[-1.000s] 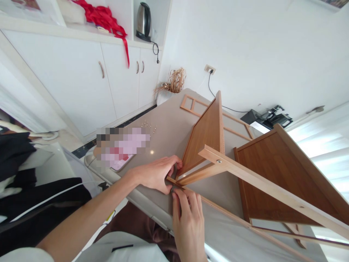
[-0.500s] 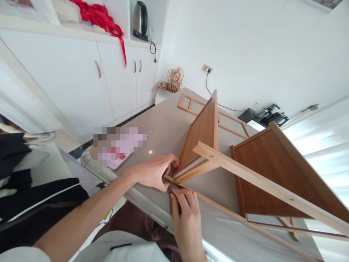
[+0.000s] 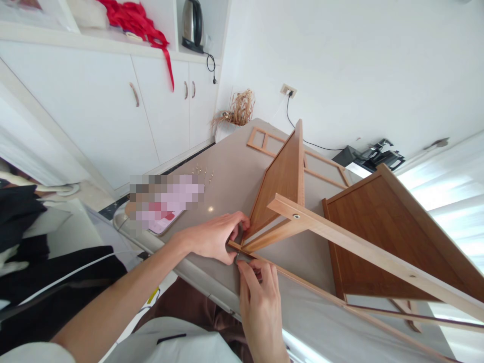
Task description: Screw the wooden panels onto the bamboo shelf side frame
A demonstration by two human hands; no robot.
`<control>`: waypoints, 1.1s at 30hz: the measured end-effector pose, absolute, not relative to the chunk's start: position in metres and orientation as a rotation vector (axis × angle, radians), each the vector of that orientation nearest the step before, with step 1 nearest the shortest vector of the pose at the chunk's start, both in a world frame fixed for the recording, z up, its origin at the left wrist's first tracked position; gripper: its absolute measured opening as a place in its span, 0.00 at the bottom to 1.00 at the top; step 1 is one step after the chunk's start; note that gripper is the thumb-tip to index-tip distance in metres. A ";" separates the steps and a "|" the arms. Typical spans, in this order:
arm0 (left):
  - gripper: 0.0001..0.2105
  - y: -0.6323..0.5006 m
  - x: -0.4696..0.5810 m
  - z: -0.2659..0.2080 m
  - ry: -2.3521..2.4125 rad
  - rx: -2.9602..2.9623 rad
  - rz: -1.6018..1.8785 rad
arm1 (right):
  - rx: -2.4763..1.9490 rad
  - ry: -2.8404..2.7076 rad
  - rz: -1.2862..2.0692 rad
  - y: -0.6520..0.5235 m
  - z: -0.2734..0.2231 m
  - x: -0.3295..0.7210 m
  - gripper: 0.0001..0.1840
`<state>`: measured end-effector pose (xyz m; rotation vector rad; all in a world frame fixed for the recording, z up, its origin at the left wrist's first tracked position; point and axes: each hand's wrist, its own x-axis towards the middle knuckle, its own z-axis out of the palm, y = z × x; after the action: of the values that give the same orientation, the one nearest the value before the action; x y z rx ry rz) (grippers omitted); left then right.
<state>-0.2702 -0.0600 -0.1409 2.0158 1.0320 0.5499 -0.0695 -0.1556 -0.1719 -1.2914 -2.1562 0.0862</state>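
Observation:
A wooden shelf frame (image 3: 355, 246) lies on its side on the table, with one brown panel (image 3: 280, 176) standing up near me and a second brown panel (image 3: 401, 232) farther right. My left hand (image 3: 217, 237) grips the near corner of the frame, thumb and fingers on either side of the joint. Close beside it, my right hand (image 3: 260, 292) has its fingertips pinched together at that corner. A small metal piece (image 3: 237, 256) shows at those fingertips; its exact kind is too small to tell.
On the grey table (image 3: 227, 166) lie a phone (image 3: 177, 201) with a blurred screen, several small screws (image 3: 202, 172) and a slatted wooden frame (image 3: 260, 142). Behind are a dried plant (image 3: 240, 108), a black appliance (image 3: 372, 157) and white cabinets (image 3: 98, 106) with a kettle (image 3: 192, 25).
My right hand's fingers have shifted slightly and curled closer together at the corner. My left hand keeps its grip. The camera view has moved a little.

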 end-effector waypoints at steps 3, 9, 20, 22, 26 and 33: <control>0.27 -0.060 -0.270 -0.141 1.032 2.014 0.557 | -1.288 -2.186 0.040 -0.155 -0.171 -0.069 0.16; 0.28 -0.059 -0.270 -0.143 1.030 2.014 0.564 | -1.311 -2.235 -0.036 -0.156 -0.165 -0.071 0.19; 0.29 -0.058 -0.270 -0.146 1.022 2.013 0.567 | -1.293 -2.329 -0.164 -0.158 -0.149 -0.078 0.19; 0.28 -0.059 -0.270 -0.145 1.030 2.013 0.557 | -1.267 -2.339 -0.144 -0.157 -0.150 -0.076 0.19; 0.28 -0.059 -0.270 -0.140 1.038 2.012 0.528 | -1.238 -2.370 -0.100 -0.156 -0.152 -0.073 0.18; 0.27 -0.060 -0.271 -0.140 1.029 2.010 0.544 | -1.258 -2.324 -0.118 -0.154 -0.158 -0.070 0.16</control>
<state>-0.2713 -0.0595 -0.1403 2.0098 1.0285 0.5436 -0.0701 -0.1539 -0.1579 -1.2579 -2.3238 -0.1183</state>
